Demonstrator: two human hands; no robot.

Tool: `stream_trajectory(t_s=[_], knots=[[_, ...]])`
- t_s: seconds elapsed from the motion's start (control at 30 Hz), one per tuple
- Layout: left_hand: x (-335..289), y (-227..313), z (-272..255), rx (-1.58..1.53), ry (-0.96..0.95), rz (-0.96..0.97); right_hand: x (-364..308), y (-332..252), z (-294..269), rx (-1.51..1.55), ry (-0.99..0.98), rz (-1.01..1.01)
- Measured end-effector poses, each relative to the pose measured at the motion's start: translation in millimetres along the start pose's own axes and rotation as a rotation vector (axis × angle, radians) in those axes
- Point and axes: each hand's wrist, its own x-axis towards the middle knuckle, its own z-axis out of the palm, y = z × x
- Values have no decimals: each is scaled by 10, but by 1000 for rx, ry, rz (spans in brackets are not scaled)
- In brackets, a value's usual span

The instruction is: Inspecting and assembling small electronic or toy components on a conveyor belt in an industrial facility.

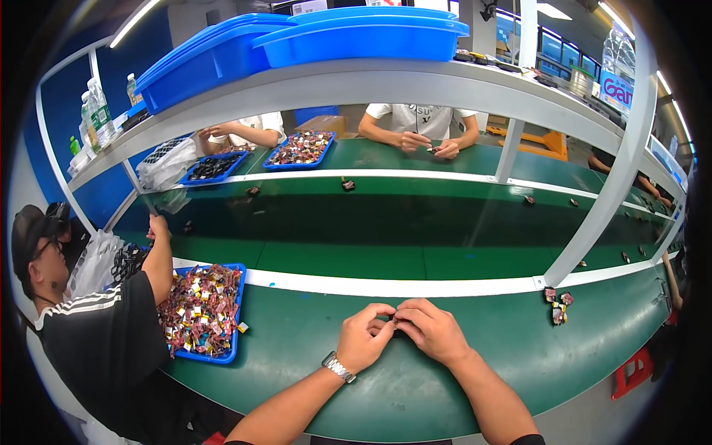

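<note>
Both hands meet over the near green worktop [356, 404], fingertips pinched together. My left hand [363, 335], with a metal watch [338, 366] on its wrist, and my right hand [430, 330] close on a small dark part [395, 319]. The fingers cover most of that part, so its kind does not show. Left of my hands lies a blue tray [239, 311] heaped with small wired parts [200, 308] in dark red, yellow and white. A little cluster of similar parts [558, 305] rests on the worktop to the right.
A white rail [386, 287] divides my worktop from the green conveyor belt [356, 259], which carries scattered small parts. A person [104, 334] sits at my left, arm over the belt. Overhead, a shelf [356, 83] holds blue bins [363, 44]. Another person [423, 133] works opposite.
</note>
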Motion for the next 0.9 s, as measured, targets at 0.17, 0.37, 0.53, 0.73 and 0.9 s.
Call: stream_trajectory(t_s=[0.17,0.37,0.53,0.73,0.9], knots=[[2,-2,-7,-6,1,-12,21,-49,11,-29,15,3],[65,-55,-53,-366,-119,-111,5,-16,11,18,76,50],[79,-43,-82,-464,-150,-226,-26,17,42,3,81,66],[90,-50,-41,-442,-176,-265,-58,17,52,19,70,174],[74,-90,-29,-349,-49,-233,-27,-31,139,118,90,243]])
